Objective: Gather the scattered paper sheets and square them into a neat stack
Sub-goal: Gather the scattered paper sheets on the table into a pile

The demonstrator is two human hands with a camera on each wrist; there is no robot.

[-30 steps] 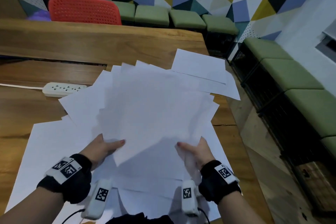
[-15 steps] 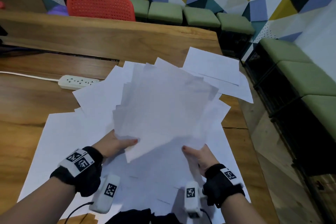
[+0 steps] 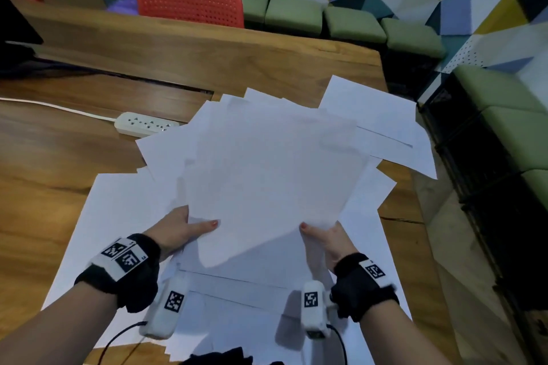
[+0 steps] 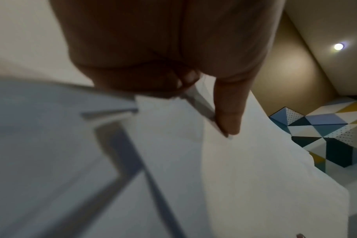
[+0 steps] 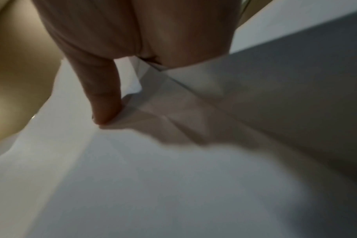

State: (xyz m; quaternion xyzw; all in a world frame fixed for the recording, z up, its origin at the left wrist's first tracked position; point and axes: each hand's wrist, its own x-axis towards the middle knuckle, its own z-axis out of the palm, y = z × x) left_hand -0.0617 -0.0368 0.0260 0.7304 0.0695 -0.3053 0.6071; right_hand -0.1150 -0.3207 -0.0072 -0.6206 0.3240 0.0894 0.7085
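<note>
Wooden table (image 3: 53,175), both hands pinching lifted paper sheets (image 3: 267,169)

My left hand (image 3: 178,228) and right hand (image 3: 327,238) are both raised in front of me, thumbs pointing inward, each pinching something, wrists in black straps.

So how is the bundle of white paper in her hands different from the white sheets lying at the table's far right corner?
The held bundle of white paper is lifted and tilted, pinched by the left hand and right hand; the far-corner white sheets lie flat on the wooden table, untouched. The bundle is fanned and many-layered; the corner sheets look few. Both are plain white paper.
</note>
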